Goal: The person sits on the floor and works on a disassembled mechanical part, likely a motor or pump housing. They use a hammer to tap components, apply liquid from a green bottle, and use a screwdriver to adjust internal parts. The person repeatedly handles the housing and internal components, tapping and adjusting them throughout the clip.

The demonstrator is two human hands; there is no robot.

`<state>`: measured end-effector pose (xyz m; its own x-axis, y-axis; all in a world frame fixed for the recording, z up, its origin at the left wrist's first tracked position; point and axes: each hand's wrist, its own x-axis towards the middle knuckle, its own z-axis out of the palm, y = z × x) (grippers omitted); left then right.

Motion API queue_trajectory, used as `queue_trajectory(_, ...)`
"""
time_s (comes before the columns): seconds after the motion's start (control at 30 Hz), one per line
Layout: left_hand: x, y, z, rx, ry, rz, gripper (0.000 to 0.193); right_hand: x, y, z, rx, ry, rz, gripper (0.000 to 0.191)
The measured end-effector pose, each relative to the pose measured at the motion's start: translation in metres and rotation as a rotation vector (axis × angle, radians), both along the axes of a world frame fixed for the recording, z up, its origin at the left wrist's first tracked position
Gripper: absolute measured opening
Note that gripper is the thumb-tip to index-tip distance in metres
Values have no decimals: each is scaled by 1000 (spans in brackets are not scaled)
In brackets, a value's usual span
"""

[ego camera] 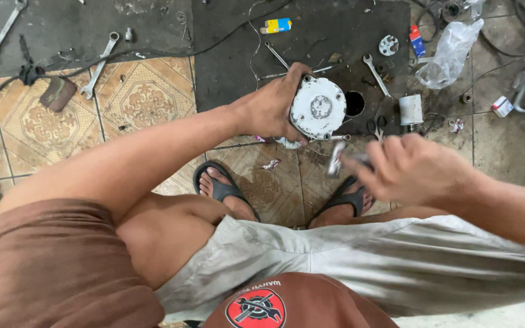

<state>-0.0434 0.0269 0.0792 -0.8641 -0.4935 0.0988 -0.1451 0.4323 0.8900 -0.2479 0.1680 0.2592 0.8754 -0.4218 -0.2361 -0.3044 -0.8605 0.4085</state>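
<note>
My left hand grips a round, whitish metal engine cover by its left rim, held face up above the floor between my knees. My right hand is closed around a small metal tool, blurred by motion, just below and right of the cover. The tool's tip points toward the cover's lower edge without clearly touching it. I am squatting, with both feet in black sandals under my hands.
Several wrenches lie on the dark mat and patterned tiles. A yellow-blue box, a clear plastic bag, a white cylinder, a round hole and black cables surround the work spot.
</note>
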Motion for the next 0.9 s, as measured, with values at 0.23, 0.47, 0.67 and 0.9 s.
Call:
queue_trajectory(0.23, -1, 6, 5, 48, 31, -4, 109, -12, 7, -16, -65, 9, 62, 48)
queue_trajectory(0.47, 2, 12, 13, 5, 1, 2, 106, -70, 39, -34, 215, 92, -217, 61)
queue_trajectory(0.67, 3, 16, 20, 64, -42, 14, 107, -94, 44, -16, 495, 374, -866, 90)
queue_trajectory(0.9, 3, 11, 22, 96, -75, -6, 107, -107, 19, -10, 538, 500, -1100, 64)
